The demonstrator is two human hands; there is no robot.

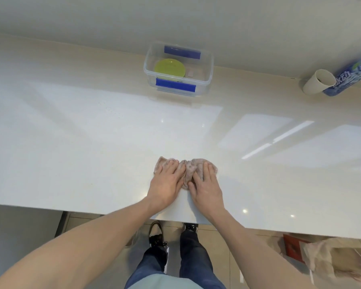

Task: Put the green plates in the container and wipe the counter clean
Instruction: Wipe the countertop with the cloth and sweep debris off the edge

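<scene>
A clear plastic container (209, 65) with blue clips stands at the back of the white counter (88, 142), against the wall. Green plates (169, 68) lie stacked inside it on the left side. Near the counter's front edge a crumpled pinkish cloth (189, 170) lies flat. My left hand (167, 182) presses down on its left half, fingers spread. My right hand (204, 184) presses on its right half, with the thumb at the cloth's near edge. The two hands are side by side, almost touching.
A beige paper cup (317, 82) and a blue-and-white bottle (350, 78) stand at the back right of the counter. Below the front edge are my legs and shoes on a tiled floor, and a bag (338, 261) at the lower right.
</scene>
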